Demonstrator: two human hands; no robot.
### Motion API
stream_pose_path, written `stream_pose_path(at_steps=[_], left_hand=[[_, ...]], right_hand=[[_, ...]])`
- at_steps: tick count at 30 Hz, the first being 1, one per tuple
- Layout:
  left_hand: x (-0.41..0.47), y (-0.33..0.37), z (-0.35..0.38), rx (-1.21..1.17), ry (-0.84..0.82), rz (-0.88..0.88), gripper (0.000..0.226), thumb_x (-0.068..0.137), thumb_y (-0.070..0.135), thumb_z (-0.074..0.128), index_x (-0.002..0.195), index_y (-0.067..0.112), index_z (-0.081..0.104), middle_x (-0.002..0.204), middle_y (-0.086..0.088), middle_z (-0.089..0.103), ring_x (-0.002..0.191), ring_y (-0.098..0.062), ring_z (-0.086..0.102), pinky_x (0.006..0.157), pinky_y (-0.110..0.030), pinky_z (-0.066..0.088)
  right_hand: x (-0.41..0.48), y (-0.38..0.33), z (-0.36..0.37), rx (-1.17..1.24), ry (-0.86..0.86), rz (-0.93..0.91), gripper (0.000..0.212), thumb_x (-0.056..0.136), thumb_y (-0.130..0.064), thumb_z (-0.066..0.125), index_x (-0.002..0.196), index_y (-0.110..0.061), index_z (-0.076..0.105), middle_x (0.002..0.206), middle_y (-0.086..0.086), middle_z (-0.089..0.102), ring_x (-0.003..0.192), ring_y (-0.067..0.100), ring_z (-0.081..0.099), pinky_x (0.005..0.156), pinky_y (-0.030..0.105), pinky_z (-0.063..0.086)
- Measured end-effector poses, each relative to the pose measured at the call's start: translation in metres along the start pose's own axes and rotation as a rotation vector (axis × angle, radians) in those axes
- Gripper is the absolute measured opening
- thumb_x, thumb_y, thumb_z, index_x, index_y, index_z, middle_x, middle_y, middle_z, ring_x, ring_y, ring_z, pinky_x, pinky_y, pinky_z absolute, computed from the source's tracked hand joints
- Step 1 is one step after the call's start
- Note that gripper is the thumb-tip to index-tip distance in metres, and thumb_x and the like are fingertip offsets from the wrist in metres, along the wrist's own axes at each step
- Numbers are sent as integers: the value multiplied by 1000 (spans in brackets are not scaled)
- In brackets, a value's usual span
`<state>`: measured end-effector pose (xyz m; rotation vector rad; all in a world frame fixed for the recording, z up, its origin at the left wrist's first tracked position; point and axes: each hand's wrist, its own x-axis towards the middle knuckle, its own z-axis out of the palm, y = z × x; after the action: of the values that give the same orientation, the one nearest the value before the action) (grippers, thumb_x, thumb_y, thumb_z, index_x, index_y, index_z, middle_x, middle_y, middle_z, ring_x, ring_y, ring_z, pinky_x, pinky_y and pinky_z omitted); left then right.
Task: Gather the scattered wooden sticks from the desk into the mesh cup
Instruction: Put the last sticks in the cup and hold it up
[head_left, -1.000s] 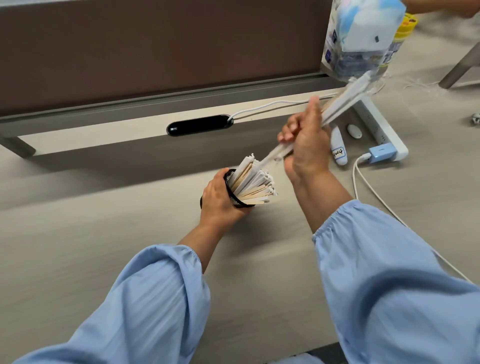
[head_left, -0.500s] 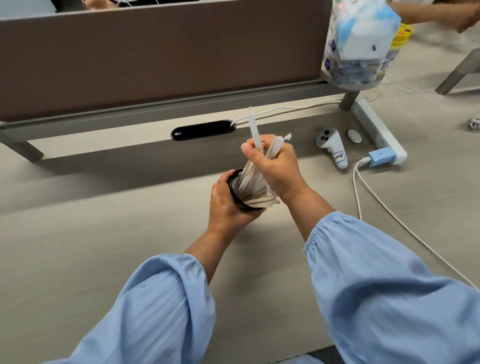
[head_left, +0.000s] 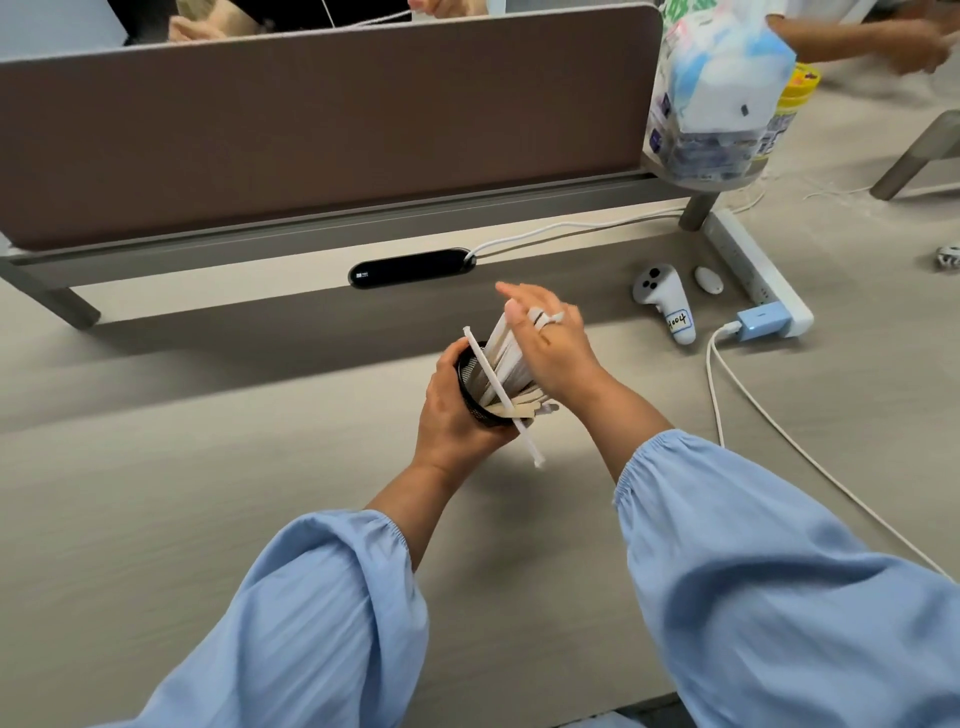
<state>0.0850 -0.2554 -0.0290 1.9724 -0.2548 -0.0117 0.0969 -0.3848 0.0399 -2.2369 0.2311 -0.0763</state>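
Note:
My left hand (head_left: 451, 418) grips a black mesh cup (head_left: 469, 385), tilted toward the right, just above the desk. A bundle of wooden sticks in white paper sleeves (head_left: 508, 358) fills the cup and fans out of its mouth. My right hand (head_left: 560, 344) lies flat against the bundle's upper ends with its fingers spread; a few stick tips show between the fingers. One long white stick (head_left: 503, 400) lies loose across the cup's rim, and its lower end pokes out past my left thumb.
A white controller (head_left: 664, 302), a power strip (head_left: 754, 275) with a blue charger (head_left: 759, 325) and a white cable (head_left: 779, 431) lie to the right. A brown partition (head_left: 311, 130) closes the back. A bag of packets (head_left: 717, 98) stands back right, with another person's arm (head_left: 878, 36) beyond it.
My right hand brought a handful of sticks from the upper right down into the cup, then let go and flattened over them. One stick slid across the rim.

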Motion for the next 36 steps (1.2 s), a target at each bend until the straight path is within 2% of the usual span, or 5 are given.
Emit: stream_pose_path(at_steps=[8,13,18,29,36], left_hand=[[-3,-5,-5,54,17,7,101,42,52,77,129,24,36,123,3,51,114,-22,49,96,-46,43],[0,0,-3,105,3,31,102,43,50,78,131,19,35,127,-2,52,115,-23,49,96,-47,42],[11,-8,-10,105,179,-63,104,45,47,81,131,18,32,124,-7,53,111,-27,51,94,-48,44],[20,-7,-16,207,271,-49,101,58,19,84,139,5,25,140,-18,38,126,-35,35,105,-47,28],[17,-17,-28,300,220,-31,108,54,21,87,140,5,23,135,-12,46,124,-33,41,103,-39,23]], right_hand=[[-6,0,-6,227,124,-76,63,93,-36,50,148,-17,26,150,6,37,140,17,33,112,31,27],[-3,6,8,-257,-234,-63,55,100,-42,28,148,-16,25,159,0,19,148,17,9,120,46,12],[-7,8,-2,-85,224,-36,43,95,-43,41,119,-11,56,120,7,59,117,26,51,95,32,38],[-18,7,0,356,-451,347,27,77,-4,74,77,-13,49,71,12,67,50,12,65,52,19,51],[-1,7,-14,232,179,132,13,86,-8,59,77,-16,63,61,-8,54,60,15,51,64,26,48]])
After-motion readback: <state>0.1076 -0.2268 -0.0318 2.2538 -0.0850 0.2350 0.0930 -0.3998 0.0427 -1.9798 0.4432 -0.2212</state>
